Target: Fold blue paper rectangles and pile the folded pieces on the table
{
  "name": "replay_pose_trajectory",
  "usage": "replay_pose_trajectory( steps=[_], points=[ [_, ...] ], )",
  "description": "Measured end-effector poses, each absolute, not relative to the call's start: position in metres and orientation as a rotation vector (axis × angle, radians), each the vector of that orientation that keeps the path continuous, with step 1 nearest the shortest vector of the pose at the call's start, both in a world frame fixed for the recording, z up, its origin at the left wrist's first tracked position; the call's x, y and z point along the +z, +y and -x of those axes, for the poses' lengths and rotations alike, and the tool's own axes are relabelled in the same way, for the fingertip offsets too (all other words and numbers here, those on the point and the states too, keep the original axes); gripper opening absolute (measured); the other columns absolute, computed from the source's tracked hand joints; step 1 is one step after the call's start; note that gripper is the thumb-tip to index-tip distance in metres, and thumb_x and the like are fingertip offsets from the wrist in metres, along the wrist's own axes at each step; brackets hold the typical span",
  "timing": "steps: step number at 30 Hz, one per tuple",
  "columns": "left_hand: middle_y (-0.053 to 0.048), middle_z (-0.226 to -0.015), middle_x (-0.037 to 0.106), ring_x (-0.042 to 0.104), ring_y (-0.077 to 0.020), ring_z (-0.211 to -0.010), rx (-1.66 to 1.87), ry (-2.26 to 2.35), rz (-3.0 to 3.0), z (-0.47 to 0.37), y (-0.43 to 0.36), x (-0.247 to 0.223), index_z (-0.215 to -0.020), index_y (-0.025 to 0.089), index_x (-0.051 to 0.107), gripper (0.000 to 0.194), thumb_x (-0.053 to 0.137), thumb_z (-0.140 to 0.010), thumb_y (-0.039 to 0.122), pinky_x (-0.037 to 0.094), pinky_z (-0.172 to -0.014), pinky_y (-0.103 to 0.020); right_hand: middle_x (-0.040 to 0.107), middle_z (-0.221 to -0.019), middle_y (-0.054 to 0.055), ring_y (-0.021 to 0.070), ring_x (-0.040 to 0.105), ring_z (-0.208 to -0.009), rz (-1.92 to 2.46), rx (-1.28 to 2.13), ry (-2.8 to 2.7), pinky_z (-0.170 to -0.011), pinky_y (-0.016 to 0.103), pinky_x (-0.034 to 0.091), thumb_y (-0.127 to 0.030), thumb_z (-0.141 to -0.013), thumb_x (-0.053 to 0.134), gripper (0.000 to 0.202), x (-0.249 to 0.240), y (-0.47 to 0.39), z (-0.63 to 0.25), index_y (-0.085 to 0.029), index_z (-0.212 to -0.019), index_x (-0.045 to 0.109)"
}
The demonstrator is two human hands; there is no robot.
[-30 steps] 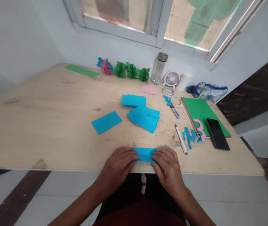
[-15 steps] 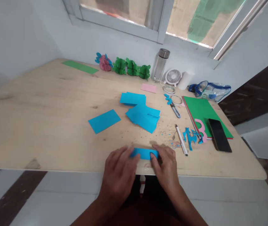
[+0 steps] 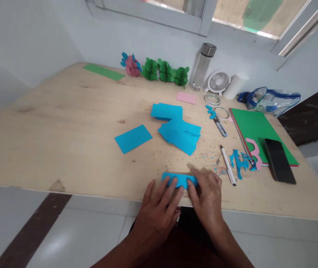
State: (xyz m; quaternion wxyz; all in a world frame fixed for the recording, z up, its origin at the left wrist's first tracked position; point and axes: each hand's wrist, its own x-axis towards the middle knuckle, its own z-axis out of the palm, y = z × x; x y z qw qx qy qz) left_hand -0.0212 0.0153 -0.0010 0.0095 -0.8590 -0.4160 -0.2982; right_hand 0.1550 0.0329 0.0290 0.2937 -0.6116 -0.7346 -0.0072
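- Near the front edge of the table [image 3: 72, 156] I see a narrow blue paper strip [image 3: 181, 180].
- The left hand [image 3: 159, 208], fingers spread apart, rests its fingertips on it.
- The right hand [image 3: 207, 193] has thumb and fingers closed on its right end.
- Beyond lie overlapping blue paper sheets [image 3: 179, 134].

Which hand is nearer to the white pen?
Right. The right hand is close by, left of the white pen; the left hand is farther left, on the blue strip.
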Motion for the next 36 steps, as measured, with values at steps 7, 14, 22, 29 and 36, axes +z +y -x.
replay_pose_trajectory(
  steps=[7,14,22,29,36],
  points=[
    [-0.008,-0.142,0.049,0.036,-0.0275,-0.136,-0.882,-1.308,2.715,0.0235,0.0144,-0.0033,-0.131,0.022,0.053,0.046,0.055,-0.087,0.036,0.013,-0.116,-0.049,0.070,-0.106,0.004,0.0205,0.057,-0.087,1.631,-0.046,-1.976,-0.089,0.039,0.033,-0.025,-0.092,0.050,0.027,0.0296,0.0329,-0.1539,-0.021,-0.118,0.059],
    [-0.008,-0.142,0.049,0.038,-0.0276,-0.135,-0.887,-1.296,2.701,0.0239,0.0150,-0.0038,-0.131,0.022,0.054,0.046,0.057,-0.087,0.036,0.013,-0.116,-0.049,0.071,-0.104,0.004,0.0209,0.058,-0.089,1.637,-0.031,-1.971,-0.088,0.039,0.033,-0.025,-0.092,0.050,0.024,0.0310,0.0334,-0.1525,-0.021,-0.113,0.062],
    [-0.007,-0.143,0.048,0.035,-0.0271,-0.137,-0.845,-1.302,2.710,0.0241,0.0155,-0.0026,-0.131,0.023,0.054,0.045,0.054,-0.088,0.037,0.013,-0.116,-0.048,0.071,-0.101,0.003,0.0208,0.058,-0.088,1.612,-0.059,-1.973,-0.089,0.039,0.033,-0.023,-0.091,0.051,0.023,0.0288,0.0335,-0.1534,-0.021,-0.111,0.062],
    [-0.008,-0.142,0.049,0.035,-0.0271,-0.138,-0.829,-1.290,2.708,0.0243,0.0159,-0.0021,-0.131,0.023,0.053,0.046,0.055,-0.087,0.037,0.013,-0.116,-0.049,0.071,-0.090,0.002,0.0209,0.057,-0.084,1.634,-0.068,-1.961,-0.088,0.040,0.033,-0.024,-0.091,0.050,0.019,0.0297,0.0335,-0.1519,-0.021,-0.104,0.064],
    [-0.008,-0.142,0.049,0.034,-0.0271,-0.138,-0.831,-1.297,2.712,0.0236,0.0159,-0.0010,-0.131,0.023,0.053,0.046,0.056,-0.087,0.036,0.013,-0.116,-0.049,0.071,-0.088,0.003,0.0212,0.056,-0.083,1.646,-0.071,-1.970,-0.089,0.040,0.033,-0.024,-0.092,0.049,0.019,0.0303,0.0330,-0.1515,-0.021,-0.104,0.063]
  ],
)
